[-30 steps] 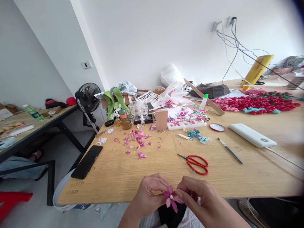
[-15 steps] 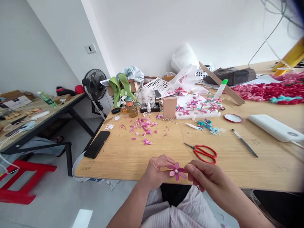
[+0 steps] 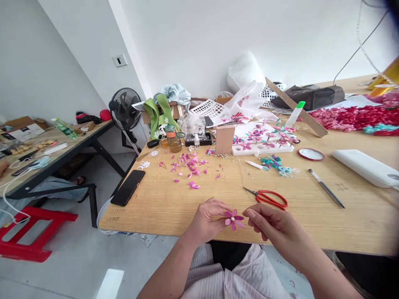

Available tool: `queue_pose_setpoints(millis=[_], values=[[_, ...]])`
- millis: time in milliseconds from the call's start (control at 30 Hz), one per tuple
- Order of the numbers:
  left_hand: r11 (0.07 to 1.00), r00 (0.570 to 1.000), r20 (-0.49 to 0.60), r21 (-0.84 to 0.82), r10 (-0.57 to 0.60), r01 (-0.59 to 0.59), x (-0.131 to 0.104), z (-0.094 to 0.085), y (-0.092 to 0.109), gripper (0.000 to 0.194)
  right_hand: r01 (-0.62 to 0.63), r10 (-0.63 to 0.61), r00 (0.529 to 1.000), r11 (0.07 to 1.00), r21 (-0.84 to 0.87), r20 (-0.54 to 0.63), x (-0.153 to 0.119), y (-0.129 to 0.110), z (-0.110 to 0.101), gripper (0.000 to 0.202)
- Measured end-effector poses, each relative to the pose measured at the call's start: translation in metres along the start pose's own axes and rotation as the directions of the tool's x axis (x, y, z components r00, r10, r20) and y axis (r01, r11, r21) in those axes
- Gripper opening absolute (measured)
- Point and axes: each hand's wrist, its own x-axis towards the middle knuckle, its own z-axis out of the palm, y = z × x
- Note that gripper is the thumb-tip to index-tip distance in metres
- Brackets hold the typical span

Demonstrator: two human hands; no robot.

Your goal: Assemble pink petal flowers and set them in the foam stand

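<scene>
Flower: held low in front of the body, near the front edge of the table in view, pink petals fanned around a white bead
Left hand: pinching the flower from behind, between thumb and fingers
Right hand: curled narrow, fingertips just beside the right-side petal; cannot tell whether touching or gripping something thin
Grip: probably best light and close behind the bead, to avoid creasing petals
Fingertip work: use short, small movements; keep the bead in sight
Scissors: lying just beyond the right hand; avoid pushing forward there
Open room: bare wood between phone and left hand, also between scissors and pen
Table edge: running close below the hands; work over wood to catch drops
</scene>
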Motion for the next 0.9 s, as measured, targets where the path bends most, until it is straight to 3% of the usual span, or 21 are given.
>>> queue_pose_setpoints(millis=[300,900], values=[[0.993,0.998,-0.019,0.099,0.059,-0.057,0.008,0.003,-0.004,0.017,0.059,-0.065,0.996,0.993,-0.106,-0.055,0.004,0.008,-0.005,0.038],[0.994,0.995,0.004,-0.037,-0.103,0.103,0.018,0.003,-0.004,0.02,0.063,-0.064,0.997,0.997,-0.041,-0.034,0.011,0.009,-0.011,0.037]])
